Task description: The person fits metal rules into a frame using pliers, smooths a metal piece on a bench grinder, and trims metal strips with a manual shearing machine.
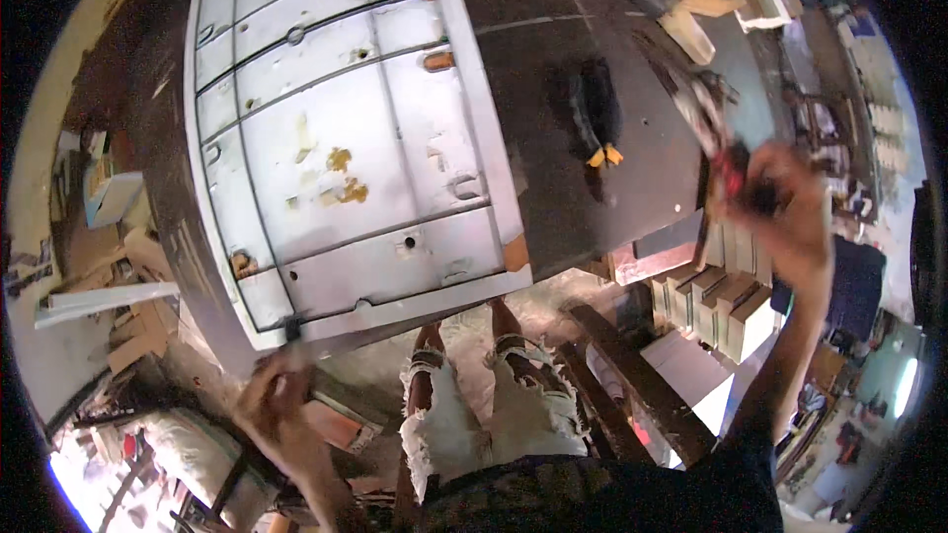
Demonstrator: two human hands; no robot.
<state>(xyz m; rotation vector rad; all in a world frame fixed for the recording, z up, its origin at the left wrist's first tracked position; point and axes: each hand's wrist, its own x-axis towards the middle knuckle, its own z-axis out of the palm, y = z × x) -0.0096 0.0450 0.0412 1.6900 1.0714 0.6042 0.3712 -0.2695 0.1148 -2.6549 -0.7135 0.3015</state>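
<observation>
A white rectangular panel (pixel 336 188) lies on the dark table, crossed by thin dark strips in a grid, with several holes, brown patches and chipped spots. At its near left corner is my left hand (pixel 276 395), fingers closed on a small dark piece (pixel 291 327) that overlaps the panel's edge. Out to the right, beyond the table's edge, my right hand (pixel 785 212) is raised and closed around a red-handled tool (pixel 731 170). Motion blurs that tool, and its kind is unclear. Between them on the table rests a black object with yellow ends (pixel 597 118).
The dark table (pixel 533 49) reaches away to the right of the panel. Wooden pieces (pixel 691 0) lie at the far right. Below the right edge stand several pale blocks (pixel 726 311) beside dark wooden beams (pixel 642 385). Clutter and boards (pixel 109 301) fill the left side.
</observation>
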